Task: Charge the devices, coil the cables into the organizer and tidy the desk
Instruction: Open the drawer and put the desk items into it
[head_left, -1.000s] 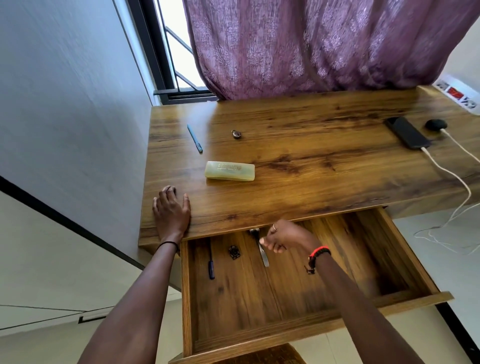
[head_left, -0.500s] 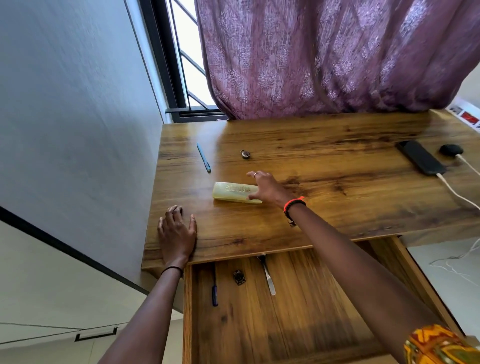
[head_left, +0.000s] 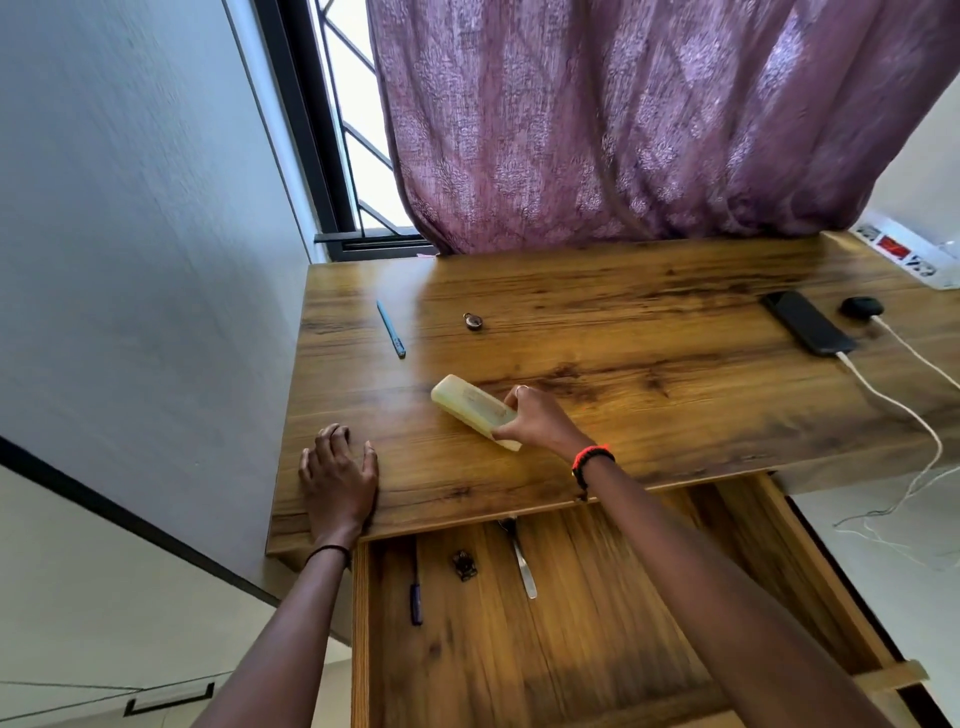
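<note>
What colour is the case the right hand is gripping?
Pale translucent yellow-green; the case in the right hand shows in the head view.

Pen (head_left: 390, 328) left of padlock (head_left: 474, 321) on desk (head_left: 649, 364).

Wooden counter (head_left: 649, 322), dark grain, set against a pale grey wall (head_left: 130, 208) on the left. Open drawer (head_left: 571, 649) below the front edge, same wood. Behind the counter, window (head_left: 358, 156) with dark frame and diagonal bars; bright daylight through the glass. Purple patterned curtain (head_left: 649, 119) over most of the window, lower hem resting at the rear edge of the counter. Glare on the wood near the window. Pale floor (head_left: 883, 545) at lower right. Dark band across the lower left wall.
</note>
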